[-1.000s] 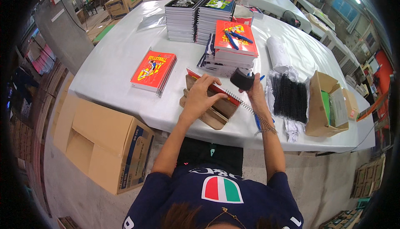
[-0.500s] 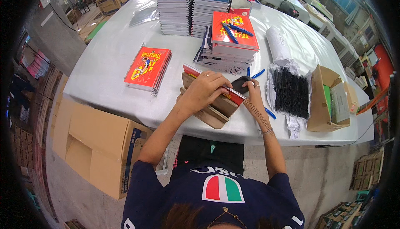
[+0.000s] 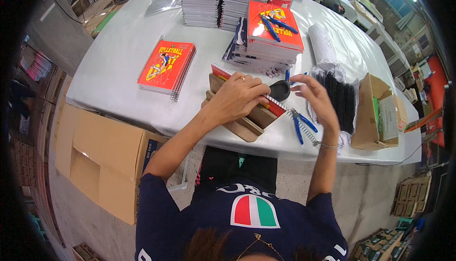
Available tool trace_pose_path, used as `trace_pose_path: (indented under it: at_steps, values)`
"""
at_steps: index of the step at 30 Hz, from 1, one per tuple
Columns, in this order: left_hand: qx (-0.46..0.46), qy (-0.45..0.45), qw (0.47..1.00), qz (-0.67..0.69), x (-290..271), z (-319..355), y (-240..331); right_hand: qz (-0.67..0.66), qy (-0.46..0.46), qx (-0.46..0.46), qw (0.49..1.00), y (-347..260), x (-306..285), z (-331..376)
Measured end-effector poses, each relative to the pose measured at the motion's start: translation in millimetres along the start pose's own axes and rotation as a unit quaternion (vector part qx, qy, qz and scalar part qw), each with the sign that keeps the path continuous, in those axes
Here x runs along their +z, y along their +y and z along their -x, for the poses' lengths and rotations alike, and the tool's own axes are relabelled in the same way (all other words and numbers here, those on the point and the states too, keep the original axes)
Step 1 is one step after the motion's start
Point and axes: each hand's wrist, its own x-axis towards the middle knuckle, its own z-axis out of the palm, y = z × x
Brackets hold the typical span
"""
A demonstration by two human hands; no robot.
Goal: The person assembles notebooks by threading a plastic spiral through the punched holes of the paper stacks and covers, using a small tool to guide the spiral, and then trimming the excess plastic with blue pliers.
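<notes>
My left hand (image 3: 240, 94) is closed over the upper edge of a red notebook (image 3: 270, 105), which stands spine up in a slotted wooden stand (image 3: 244, 127). White page edges with punched holes show along its top. From the notebook's right end a thin wire coil (image 3: 309, 136) trails toward my right wrist. My right hand (image 3: 316, 97) is raised to the right of the notebook, fingers apart and nothing in them. Just left of its fingertips is a black rounded object (image 3: 280, 91). Blue-handled cutters (image 3: 303, 124) lie on the table beside the coil.
A finished-looking spiral notebook (image 3: 166, 66) lies at left. Behind the stand is a stack of red notebooks (image 3: 274, 21) topped with blue cutters (image 3: 275, 27); taller stacks (image 3: 202, 7) rise beyond. Black coils (image 3: 337, 99) and an open carton (image 3: 375, 113) sit at right.
My right hand has let go near the black object and moved right, its fingers spreading. The cutters beneath are now more exposed. My left hand stays on the notebook.
</notes>
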Motion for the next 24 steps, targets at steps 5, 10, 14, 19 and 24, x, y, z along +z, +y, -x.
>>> trace_pose_path:
  at_steps: [5,10,14,19,24]
  values:
    - [-0.022,0.062,0.998,-0.002,12.9,2.1,-4.8,0.174,-0.082,-0.063,0.979,-67.1,19.4,17.1]
    - [-0.059,0.112,0.988,-0.084,12.2,3.4,3.5,0.403,0.106,-0.153,0.896,-50.5,74.0,13.8]
    - [-0.076,0.063,0.994,-0.055,2.0,14.3,-6.5,0.382,0.143,-0.141,0.902,-33.8,92.0,9.3]
    - [-0.096,0.093,0.986,-0.1,12.7,11.9,1.2,0.409,0.202,-0.187,0.87,-25.2,103.9,8.4]
    - [-0.117,0.11,0.982,-0.103,15.6,12.6,11.0,0.427,0.191,-0.192,0.863,-26.0,102.7,9.0]
